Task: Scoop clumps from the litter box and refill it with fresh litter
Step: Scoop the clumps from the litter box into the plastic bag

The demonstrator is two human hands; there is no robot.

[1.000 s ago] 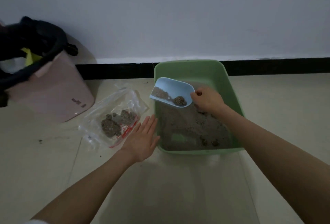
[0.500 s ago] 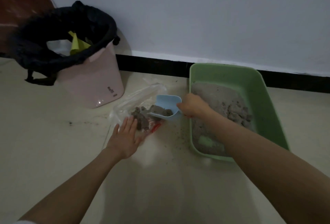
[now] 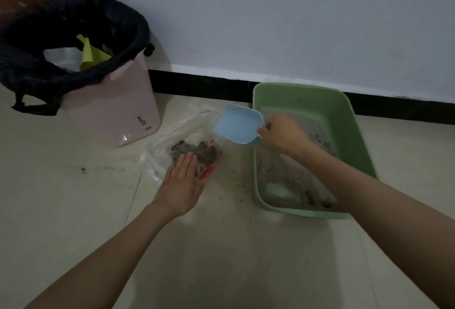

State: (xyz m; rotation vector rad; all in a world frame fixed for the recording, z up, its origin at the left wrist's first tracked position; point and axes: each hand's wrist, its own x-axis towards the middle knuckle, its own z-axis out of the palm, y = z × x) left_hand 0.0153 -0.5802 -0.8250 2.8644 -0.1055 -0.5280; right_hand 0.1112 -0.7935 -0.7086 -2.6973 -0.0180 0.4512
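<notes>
A green litter box [image 3: 354, 121] stands on the floor by the wall, with grey litter and a few dark clumps in it. My right hand [image 3: 283, 134] grips the handle of a light blue scoop [image 3: 237, 124], which is turned bottom-up over the left rim of the box. A clear plastic bag [image 3: 172, 136] lies flat on the floor left of the box, with a pile of dark clumps [image 3: 197, 152] on it. My left hand [image 3: 182, 183] rests flat with straight fingers on the bag's near edge.
A pink bin [image 3: 115, 111] lined with a black bag stands at the left against the wall, holding yellow paper. Scattered litter grains [image 3: 240, 180] lie on the pale tiled floor between bag and box. A black skirting runs along the wall.
The scoop carried clumps from the box over the bag and emptied them there. It now shows its underside back at the box's left rim. My left hand moved onto the bag's edge.
</notes>
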